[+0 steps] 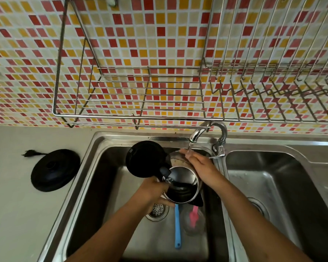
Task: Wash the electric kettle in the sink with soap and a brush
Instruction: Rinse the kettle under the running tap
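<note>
A steel electric kettle [182,184] with a black base hangs tilted over the left sink basin [106,178], its black lid [146,157] swung open to the left. My left hand [153,193] grips it by the handle. My right hand [199,165] lies flat on the kettle's upper side, fingers under the thin stream from the tap [197,135]. A brush with a blue handle [177,227] and a pink part [194,216] lies on the basin floor below the kettle.
The kettle's black power base [54,170] with its plug sits on the counter to the left. A second basin [273,186] is on the right. A wire dish rack [140,91] hangs on the tiled wall above. A drain strainer [157,209] shows under my left hand.
</note>
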Demonstrator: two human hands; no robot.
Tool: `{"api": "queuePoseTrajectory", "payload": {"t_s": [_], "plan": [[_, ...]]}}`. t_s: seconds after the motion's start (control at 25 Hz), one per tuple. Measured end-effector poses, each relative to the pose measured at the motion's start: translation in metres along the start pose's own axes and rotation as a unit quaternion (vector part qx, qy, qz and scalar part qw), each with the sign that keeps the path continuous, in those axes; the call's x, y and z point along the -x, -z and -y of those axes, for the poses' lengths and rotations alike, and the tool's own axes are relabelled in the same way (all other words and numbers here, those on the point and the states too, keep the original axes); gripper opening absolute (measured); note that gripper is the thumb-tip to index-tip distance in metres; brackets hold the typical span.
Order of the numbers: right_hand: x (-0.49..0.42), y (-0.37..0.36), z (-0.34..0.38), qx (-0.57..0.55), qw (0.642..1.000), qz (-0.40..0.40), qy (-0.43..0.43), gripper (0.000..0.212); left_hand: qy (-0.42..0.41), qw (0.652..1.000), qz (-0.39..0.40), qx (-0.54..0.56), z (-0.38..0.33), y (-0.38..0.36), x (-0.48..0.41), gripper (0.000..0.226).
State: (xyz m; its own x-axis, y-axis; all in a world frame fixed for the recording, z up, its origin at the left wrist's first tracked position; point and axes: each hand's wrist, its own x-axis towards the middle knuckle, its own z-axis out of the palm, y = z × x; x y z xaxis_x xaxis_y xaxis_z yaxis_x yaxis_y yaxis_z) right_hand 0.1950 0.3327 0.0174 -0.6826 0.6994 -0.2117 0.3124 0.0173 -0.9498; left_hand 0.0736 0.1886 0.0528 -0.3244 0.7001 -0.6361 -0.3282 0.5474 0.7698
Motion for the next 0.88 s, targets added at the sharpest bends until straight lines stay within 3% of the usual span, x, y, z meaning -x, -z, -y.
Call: {"api": "queuePoseTrajectory", "payload": {"t_s": [0.16, 0.24, 0.44, 0.52, 0.72, 0.8, 0.88], "plan": [[0.024, -0.018, 0.019, 0.067, 0.991, 0.045, 0.108, 0.034, -0.009, 1.0, -0.01, 0.01, -0.004, 0.0, -0.007, 0.036], [0.039, -0.011, 0.011, 0.038, 0.99, 0.046, 0.13, 0.037, -0.009, 1.0, -0.012, 0.014, -0.006, 0.001, -0.008, 0.031], [0.014, 0.01, -0.01, -0.069, 0.994, -0.023, -0.083, 0.044, 0.023, 0.999, -0.017, 0.044, -0.007, 0.003, -0.007, 0.033], [0.017, 0.0, -0.001, -0.067, 0.996, -0.014, -0.063, 0.051, 0.029, 0.998, -0.017, 0.06, -0.009, 0.001, -0.006, 0.032], [0.05, -0.033, 0.015, -0.074, 0.996, -0.024, 0.04, 0.046, 0.035, 0.991, -0.067, 0.107, -0.012, 0.007, -0.01, 0.03], [0.05, -0.029, 0.0, -0.069, 0.997, -0.037, -0.017, 0.052, 0.04, 0.991, -0.071, 0.103, -0.011, 0.006, -0.006, 0.031], [0.044, -0.023, -0.009, 0.004, 0.996, -0.032, -0.08, 0.082, 0.041, 0.992, -0.07, 0.101, -0.012, 0.004, -0.002, 0.034]]}}
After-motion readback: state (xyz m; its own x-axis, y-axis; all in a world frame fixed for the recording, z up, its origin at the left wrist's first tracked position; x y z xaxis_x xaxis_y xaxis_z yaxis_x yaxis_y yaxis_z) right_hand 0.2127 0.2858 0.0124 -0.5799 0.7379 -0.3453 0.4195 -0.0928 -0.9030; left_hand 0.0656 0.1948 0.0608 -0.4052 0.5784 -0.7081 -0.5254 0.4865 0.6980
